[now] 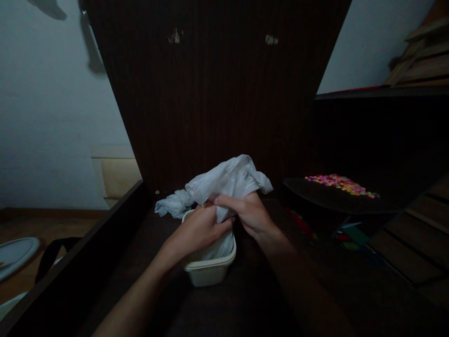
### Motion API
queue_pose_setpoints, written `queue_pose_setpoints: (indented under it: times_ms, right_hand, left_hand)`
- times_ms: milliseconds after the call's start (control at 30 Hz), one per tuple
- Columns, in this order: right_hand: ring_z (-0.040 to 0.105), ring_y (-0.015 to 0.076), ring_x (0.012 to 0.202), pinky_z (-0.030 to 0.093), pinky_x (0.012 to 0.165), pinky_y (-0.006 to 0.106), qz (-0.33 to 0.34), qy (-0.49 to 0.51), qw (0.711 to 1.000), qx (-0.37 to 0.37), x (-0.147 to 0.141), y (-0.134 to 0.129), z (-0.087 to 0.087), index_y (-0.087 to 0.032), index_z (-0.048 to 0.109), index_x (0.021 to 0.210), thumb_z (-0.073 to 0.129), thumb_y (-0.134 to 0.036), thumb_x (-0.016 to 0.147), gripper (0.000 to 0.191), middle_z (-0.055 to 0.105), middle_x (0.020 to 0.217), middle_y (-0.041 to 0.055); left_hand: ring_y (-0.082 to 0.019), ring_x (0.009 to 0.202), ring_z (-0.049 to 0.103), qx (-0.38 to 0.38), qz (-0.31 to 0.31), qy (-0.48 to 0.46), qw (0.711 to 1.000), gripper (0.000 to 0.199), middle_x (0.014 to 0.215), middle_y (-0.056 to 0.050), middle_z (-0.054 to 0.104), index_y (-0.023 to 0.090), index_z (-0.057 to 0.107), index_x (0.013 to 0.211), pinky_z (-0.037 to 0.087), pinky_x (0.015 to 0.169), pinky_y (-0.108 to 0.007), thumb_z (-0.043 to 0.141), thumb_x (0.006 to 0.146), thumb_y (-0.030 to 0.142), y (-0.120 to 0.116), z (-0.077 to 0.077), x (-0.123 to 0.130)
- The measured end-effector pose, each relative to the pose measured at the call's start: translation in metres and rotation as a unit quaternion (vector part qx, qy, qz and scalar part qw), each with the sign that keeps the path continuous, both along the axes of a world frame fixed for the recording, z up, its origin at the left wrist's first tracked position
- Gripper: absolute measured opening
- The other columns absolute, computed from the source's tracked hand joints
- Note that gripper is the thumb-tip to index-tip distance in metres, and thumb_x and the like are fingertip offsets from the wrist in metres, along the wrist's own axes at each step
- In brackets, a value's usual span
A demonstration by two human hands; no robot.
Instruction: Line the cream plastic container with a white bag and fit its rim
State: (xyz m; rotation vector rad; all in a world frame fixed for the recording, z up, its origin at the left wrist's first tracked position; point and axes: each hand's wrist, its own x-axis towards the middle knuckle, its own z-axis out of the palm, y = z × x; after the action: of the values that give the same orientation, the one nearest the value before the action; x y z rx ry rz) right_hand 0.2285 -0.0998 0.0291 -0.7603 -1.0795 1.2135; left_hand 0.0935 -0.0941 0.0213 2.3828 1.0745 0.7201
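Observation:
A crumpled white plastic bag (231, 178) is gripped between both hands, its loose upper part spread above them. My left hand (196, 229) is closed on the bag's lower part, over a cream plastic basket (210, 271). My right hand (250, 213) pinches the bag with the thumb on top, at the basket's right. More whitish plastic (217, 248) lies inside the basket. Another crumpled pale bag (174, 203) rests on the dark surface behind the basket, to the left. The fingertips are partly hidden by the bag.
A dark wooden panel (217, 93) rises behind the hands, and a raised edge (87, 248) runs along the left. Colourful small pieces (340, 184) lie on a dark ledge (308, 192) at the right. A round white object (17, 255) is at the far left.

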Motion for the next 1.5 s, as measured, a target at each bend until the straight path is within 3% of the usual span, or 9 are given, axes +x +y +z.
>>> queue_pose_setpoints:
  times_ms: [167,367,500,600,733,867,1000,1133,1500]
  right_hand:
    - [0.072,0.0275,0.094,0.058,0.090,0.042,-0.057,0.071,0.996,0.012,0.009,0.018,-0.007,-0.022,0.074,0.095,0.078,-0.027,0.063,0.032,0.077,0.083,0.0023]
    - [0.070,0.0281,0.104,0.058,0.094,0.046,-0.072,0.143,0.986,0.039,0.046,0.039,0.000,-0.025,0.070,0.085,0.073,-0.030,0.072,0.014,0.077,0.090,0.0021]
    - [0.072,0.0247,0.096,0.057,0.096,0.043,-0.115,0.202,0.972,-0.020,0.072,0.050,0.000,-0.024,0.064,0.075,0.068,-0.024,0.073,0.005,0.074,0.078,0.0015]
    - [0.071,0.0206,0.080,0.059,0.092,0.041,-0.147,0.220,0.963,-0.053,0.088,0.058,-0.005,-0.024,0.059,0.075,0.066,-0.012,0.067,0.016,0.068,0.071,-0.0013]
    - [0.067,0.0177,0.068,0.062,0.076,0.039,-0.180,0.182,0.965,-0.059,0.102,0.063,-0.011,-0.024,0.056,0.078,0.065,-0.005,0.059,0.028,0.066,0.074,-0.0019]
    - [0.065,0.0149,0.069,0.055,0.061,0.027,-0.223,0.128,0.965,-0.051,0.104,0.056,-0.004,-0.023,0.065,0.083,0.064,-0.006,0.056,0.032,0.070,0.084,-0.0001]
    - [0.065,0.0147,0.074,0.048,0.061,0.023,-0.151,-0.045,0.987,0.008,0.097,0.040,0.004,-0.021,0.074,0.089,0.074,-0.021,0.064,0.025,0.073,0.086,-0.0003]
    - [0.065,0.0163,0.073,0.049,0.069,0.028,-0.085,-0.137,0.986,0.047,0.086,0.033,0.002,-0.019,0.076,0.091,0.084,-0.037,0.066,0.032,0.075,0.082,0.0010]
    - [0.059,0.0190,0.058,0.042,0.055,0.030,-0.264,-0.157,0.951,0.018,0.103,0.057,-0.012,-0.019,0.069,0.056,0.076,-0.051,0.066,0.034,0.063,0.054,0.0012]
  left_hand:
    - [-0.023,0.082,0.065,0.051,-0.019,0.050,0.997,0.019,0.086,-0.008,0.070,0.017,0.064,0.085,0.052,0.080,-0.034,0.048,0.091,0.026,-0.002,0.002,0.000]
    - [-0.023,0.084,0.065,0.044,-0.053,0.119,0.990,0.025,0.085,-0.007,0.070,0.017,0.065,0.084,0.049,0.082,-0.033,0.043,0.095,0.023,-0.002,0.007,0.001]
    - [-0.023,0.084,0.066,0.036,-0.057,0.138,0.988,0.024,0.085,-0.007,0.070,0.017,0.066,0.083,0.048,0.080,-0.031,0.044,0.093,0.021,0.001,0.010,-0.004]
    - [-0.021,0.079,0.065,0.029,-0.057,0.128,0.990,0.025,0.082,-0.007,0.069,0.016,0.063,0.077,0.048,0.078,-0.031,0.043,0.092,0.020,0.005,0.012,-0.007]
    - [-0.021,0.080,0.064,0.047,-0.056,0.099,0.992,0.022,0.082,-0.007,0.068,0.017,0.060,0.073,0.047,0.079,-0.031,0.044,0.088,0.017,0.010,0.012,-0.010]
    - [-0.021,0.083,0.064,0.042,-0.061,0.065,0.995,0.018,0.086,-0.006,0.068,0.017,0.061,0.076,0.048,0.082,-0.032,0.045,0.085,0.014,0.013,0.012,-0.013]
    - [-0.022,0.095,0.066,0.035,-0.086,0.010,0.996,0.026,0.100,-0.006,0.071,0.019,0.064,0.099,0.049,0.089,-0.033,0.046,0.083,0.009,0.013,0.011,-0.014]
    - [-0.021,0.094,0.067,0.031,-0.100,-0.004,0.995,0.034,0.099,-0.004,0.073,0.020,0.066,0.102,0.049,0.089,-0.031,0.046,0.079,0.004,0.013,0.009,-0.012]
    - [-0.014,0.061,0.059,0.027,-0.130,0.026,0.991,0.025,0.064,0.000,0.063,0.016,0.059,0.066,0.041,0.063,-0.023,0.043,0.081,0.005,0.016,0.011,-0.017]
